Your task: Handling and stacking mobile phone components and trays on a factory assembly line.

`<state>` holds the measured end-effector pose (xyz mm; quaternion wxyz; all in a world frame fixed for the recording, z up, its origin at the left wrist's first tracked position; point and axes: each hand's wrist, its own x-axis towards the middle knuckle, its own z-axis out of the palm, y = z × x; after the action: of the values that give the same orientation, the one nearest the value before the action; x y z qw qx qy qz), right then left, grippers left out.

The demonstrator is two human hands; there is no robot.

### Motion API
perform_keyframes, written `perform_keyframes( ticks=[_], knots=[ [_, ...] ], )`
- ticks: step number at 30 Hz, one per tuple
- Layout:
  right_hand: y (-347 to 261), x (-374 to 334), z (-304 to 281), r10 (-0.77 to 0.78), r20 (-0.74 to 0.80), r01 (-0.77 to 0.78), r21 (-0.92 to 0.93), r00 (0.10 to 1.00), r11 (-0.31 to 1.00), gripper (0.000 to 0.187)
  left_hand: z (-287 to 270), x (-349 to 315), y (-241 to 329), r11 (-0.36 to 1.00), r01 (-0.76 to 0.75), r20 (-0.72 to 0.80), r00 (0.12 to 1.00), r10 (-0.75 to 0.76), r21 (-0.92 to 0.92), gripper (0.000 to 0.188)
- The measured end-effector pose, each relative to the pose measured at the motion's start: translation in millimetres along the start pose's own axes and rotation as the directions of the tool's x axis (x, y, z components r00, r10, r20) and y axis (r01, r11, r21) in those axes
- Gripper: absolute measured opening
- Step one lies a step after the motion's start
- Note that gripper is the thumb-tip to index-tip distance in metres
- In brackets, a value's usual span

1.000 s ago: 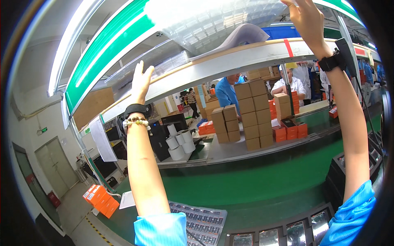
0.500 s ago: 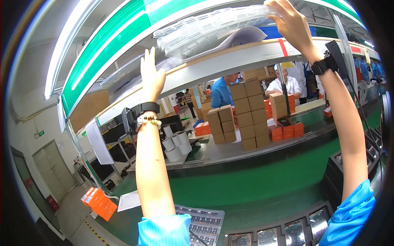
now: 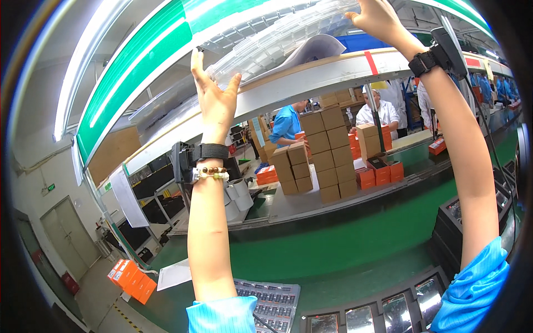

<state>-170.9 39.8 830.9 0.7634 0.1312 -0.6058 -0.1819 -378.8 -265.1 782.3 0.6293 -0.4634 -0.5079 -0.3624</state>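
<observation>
Above the shelf rail [image 3: 311, 77], I bring the left hand [image 3: 215, 105], spread wide, to the clear trays [image 3: 277, 41]; both ends are now attended, though I cannot tell the cropped right hand's [image 3: 380, 25] grip.

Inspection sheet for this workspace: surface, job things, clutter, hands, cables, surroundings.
Surface: green bench; parts tray and black rack at the near edge.
Job's things: clear plastic trays above the overhead shelf, between the hands.
Clutter: orange boxes and white paper at left; cardboard boxes and white rolls beyond.
Hands: left hand spread at the trays' left end, contact unclear; right hand at their right end, fingers partly out of frame.
Cables: dark cable beside the right forearm.
Surroundings: person in blue and person in white beyond the bench.
</observation>
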Motion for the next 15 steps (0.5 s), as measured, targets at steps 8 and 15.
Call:
perform_keyframes(
  ticks=[8,15],
  knots=[
    [-24.7,23.5,-8.4,-0.009,0.135,-0.008,0.123,0.991,0.992,0.039,2.4,9.2,8.2,0.974,0.133,-0.053,0.991,-0.126,0.181,0.105],
    [-29.3,17.9,3.9,-0.07,0.062,0.073,-0.054,0.996,0.996,0.032,-6.7,1.3,-51.7,0.76,-0.134,0.126,0.99,0.069,0.636,0.114]
  ],
)
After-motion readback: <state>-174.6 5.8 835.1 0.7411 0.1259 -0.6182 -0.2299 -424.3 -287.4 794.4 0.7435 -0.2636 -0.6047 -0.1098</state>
